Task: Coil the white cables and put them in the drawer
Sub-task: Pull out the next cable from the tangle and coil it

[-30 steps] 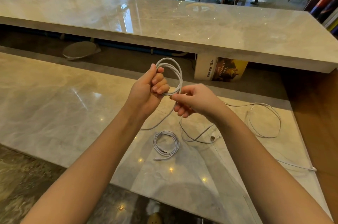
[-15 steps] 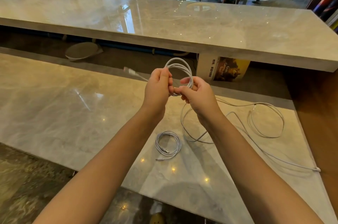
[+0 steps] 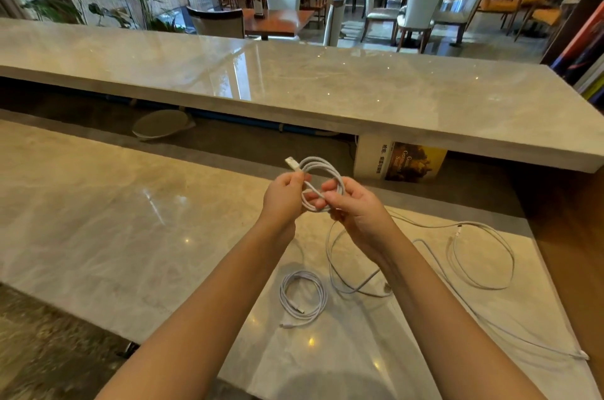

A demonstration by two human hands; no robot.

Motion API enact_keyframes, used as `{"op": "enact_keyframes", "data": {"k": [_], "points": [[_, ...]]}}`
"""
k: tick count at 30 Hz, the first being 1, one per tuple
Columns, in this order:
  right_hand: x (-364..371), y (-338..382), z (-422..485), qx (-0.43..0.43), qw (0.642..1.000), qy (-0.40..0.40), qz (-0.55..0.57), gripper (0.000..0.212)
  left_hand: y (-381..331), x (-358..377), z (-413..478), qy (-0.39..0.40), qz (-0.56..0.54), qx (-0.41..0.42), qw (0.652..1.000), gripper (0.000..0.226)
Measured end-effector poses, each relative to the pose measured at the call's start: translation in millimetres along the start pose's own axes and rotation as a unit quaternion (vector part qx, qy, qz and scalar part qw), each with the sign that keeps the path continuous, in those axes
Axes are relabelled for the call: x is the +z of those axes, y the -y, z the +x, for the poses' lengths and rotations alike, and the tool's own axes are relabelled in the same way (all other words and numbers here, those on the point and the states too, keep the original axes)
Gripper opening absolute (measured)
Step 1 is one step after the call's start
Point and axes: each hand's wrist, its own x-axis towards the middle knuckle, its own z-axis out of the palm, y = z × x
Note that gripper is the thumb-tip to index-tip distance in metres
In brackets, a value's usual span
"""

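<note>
One white cable [image 3: 323,164] is wound into a small ring and held up in the middle of the frame, above the shiny stone counter [image 3: 130,220]. Both hands are raised and close together. The left hand [image 3: 282,200] pinches the cable near its plug [image 3: 291,163], which sticks out to the upper left. The right hand [image 3: 358,211] has its fingers curled round the right side of the ring. Below the hands, one more coiled cable [image 3: 302,298] lies flat on the counter. To the lower right, loose cables [image 3: 483,287] lie in two big loops. I cannot tell how many there are. One box [image 3: 400,161] sits under the upper counter [image 3: 327,82]. Its writing is too small to read.
</note>
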Motion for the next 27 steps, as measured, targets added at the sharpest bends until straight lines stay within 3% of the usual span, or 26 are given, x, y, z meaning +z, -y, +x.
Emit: {"op": "enact_keyframes", "data": {"k": [2,5,10,15,21,24,25,27], "points": [[-6,-1,3,0.025,1.0,0.004,-0.003,0.014,-1,1,1,0.024,-0.054,-0.051,0.997,0.026],[-9,-3,6,0.083,0.995,-0.052,0.004,0.017,-2,6,1,0.018,-0.156,-0.122,0.98,0.023],[-7,-7,14,0.141,0.977,-0.157,0.01,0.013,1,9,-3,0.042,-0.237,-0.125,0.963,0.021],[-8,-8,18,0.156,0.963,-0.215,-0.033,0.016,5,5,-6,0.158,-0.294,-0.147,0.931,0.02],[0,-18,26,0.063,0.96,-0.235,-0.141,0.026,6,-4,-3,0.167,-0.21,-0.136,0.954,0.023],[-4,-23,31,-0.009,0.913,-0.247,-0.326,0.028,4,-11,-1,0.159,-0.2,-0.153,0.954,0.022],[-6,-22,32,-0.03,0.908,-0.228,-0.351,0.024,4,-14,-1,0.16,-0.198,-0.159,0.954,0.022],[-10,-16,33,-0.051,0.938,-0.13,-0.317,0.021,6,-19,0,0.167,-0.181,-0.164,0.955,0.023]]}}
